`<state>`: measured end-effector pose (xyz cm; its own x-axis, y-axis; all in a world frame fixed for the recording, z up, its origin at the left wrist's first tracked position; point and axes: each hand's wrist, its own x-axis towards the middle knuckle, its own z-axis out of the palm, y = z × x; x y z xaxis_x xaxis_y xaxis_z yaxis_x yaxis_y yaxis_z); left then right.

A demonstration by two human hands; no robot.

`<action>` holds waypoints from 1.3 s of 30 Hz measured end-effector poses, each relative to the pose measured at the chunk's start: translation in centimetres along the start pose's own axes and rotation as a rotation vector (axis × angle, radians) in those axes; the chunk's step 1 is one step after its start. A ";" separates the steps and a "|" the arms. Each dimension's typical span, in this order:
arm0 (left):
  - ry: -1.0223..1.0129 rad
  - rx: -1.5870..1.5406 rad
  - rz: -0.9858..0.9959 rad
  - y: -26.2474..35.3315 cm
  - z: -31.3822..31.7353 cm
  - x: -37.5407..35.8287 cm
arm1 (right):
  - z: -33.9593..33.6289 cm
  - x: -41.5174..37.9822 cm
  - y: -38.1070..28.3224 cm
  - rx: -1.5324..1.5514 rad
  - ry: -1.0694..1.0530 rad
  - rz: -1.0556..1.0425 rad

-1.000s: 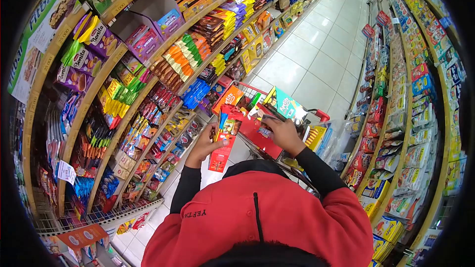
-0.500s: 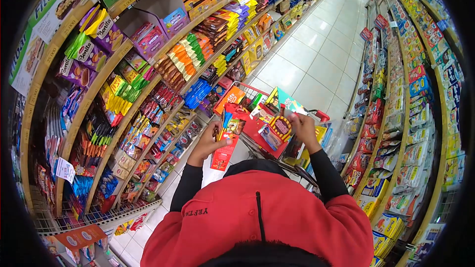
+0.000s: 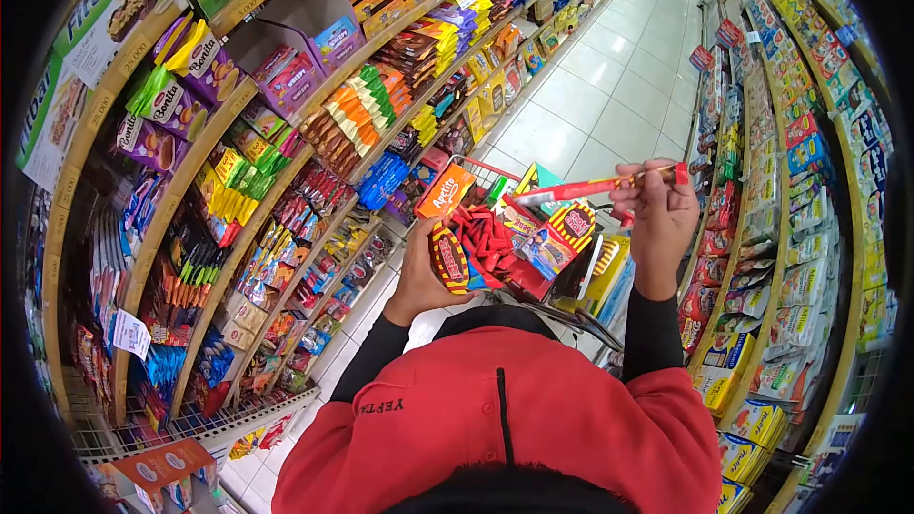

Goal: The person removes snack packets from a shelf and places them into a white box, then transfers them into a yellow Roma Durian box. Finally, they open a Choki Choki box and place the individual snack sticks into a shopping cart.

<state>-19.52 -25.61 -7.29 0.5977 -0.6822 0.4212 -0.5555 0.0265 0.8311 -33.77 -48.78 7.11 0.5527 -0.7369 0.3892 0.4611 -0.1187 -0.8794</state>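
My left hand (image 3: 420,273) is wrapped round the side of an opened display box (image 3: 449,257) with a yellow-and-dark striped front. Small red packets (image 3: 486,243) fill the box or lie heaped against it. To the right, my right hand (image 3: 655,209) is raised and pinches a long, narrow red strip (image 3: 595,189). Below the strip, another striped carton (image 3: 575,225) and a blue-and-white pack (image 3: 549,254) sit over a cart. An orange box (image 3: 447,192) stands just beyond my left hand.
Packed snack shelves (image 3: 257,200) rise on the left, with a wire rack edge (image 3: 205,428) low down. More stocked shelves (image 3: 762,228) line the right. A tiled aisle (image 3: 590,95) runs ahead between them.
My right hand has risen to the right with the red strip. The box at my left hand has turned and shows its striped front, and red packets now show beside it.
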 end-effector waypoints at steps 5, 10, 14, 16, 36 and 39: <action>0.082 0.000 0.056 0.8 0.2 0.6 | 3.1 -2.9 -2.1 0.017 -0.133 -0.030; 0.076 0.104 0.116 2.0 -0.6 1.1 | 4.5 -3.3 -2.0 0.047 -0.256 -0.076; 0.012 0.240 0.215 2.0 -1.0 1.4 | 5.1 -3.1 -1.6 0.092 -0.452 -0.170; 0.015 0.251 0.255 2.2 -1.1 1.4 | 4.9 -2.6 -1.3 0.052 -0.519 -0.206; -0.252 0.216 0.262 4.1 -2.8 1.2 | 4.1 -2.4 -5.8 -0.496 -0.970 -0.447; -0.265 0.207 0.265 4.2 -2.8 1.1 | 4.7 -3.0 -5.9 -0.528 -0.945 -0.522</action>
<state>-19.54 -24.24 -2.33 0.2644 -0.8364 0.4801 -0.7901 0.0976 0.6052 -34.95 -42.75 12.43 0.7764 0.2347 0.5848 0.5617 -0.6785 -0.4734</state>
